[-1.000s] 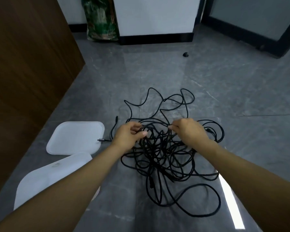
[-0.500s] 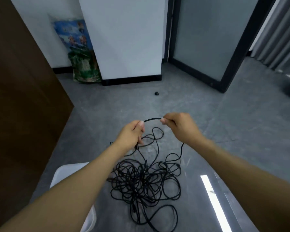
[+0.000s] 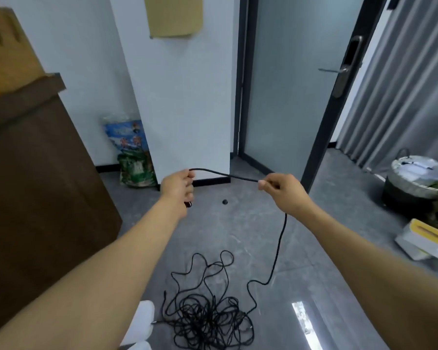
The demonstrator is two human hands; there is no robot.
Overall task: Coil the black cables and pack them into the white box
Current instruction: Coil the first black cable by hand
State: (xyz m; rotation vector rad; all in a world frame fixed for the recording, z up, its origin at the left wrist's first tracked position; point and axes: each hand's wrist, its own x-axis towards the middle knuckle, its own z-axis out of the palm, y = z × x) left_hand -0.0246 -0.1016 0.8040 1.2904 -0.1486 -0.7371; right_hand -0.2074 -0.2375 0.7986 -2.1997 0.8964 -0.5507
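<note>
1. Black cable (image 3: 223, 174) stretches between my two raised hands, higher above the floor than half a second ago.
2. My left hand (image 3: 178, 186) grips one end with curled fingers; the plug tip pokes out below my fist.
3. My right hand (image 3: 283, 190) pinches the cable between thumb and forefinger, and the hands are now further apart than before.
4. From my right hand the cable drops down to the grey floor (image 3: 326, 223) and runs into the tangled pile (image 3: 208, 317), which lies below and between my forearms.
5. The pile looks smaller and looser than a second ago, with more cable drawn out of it.
6. The white box (image 3: 142, 322) shows only as an edge just left of the pile, partly hidden by my left forearm.
7. My view has tilted up, so a door, a wall and a lined bin at right now show.
</note>
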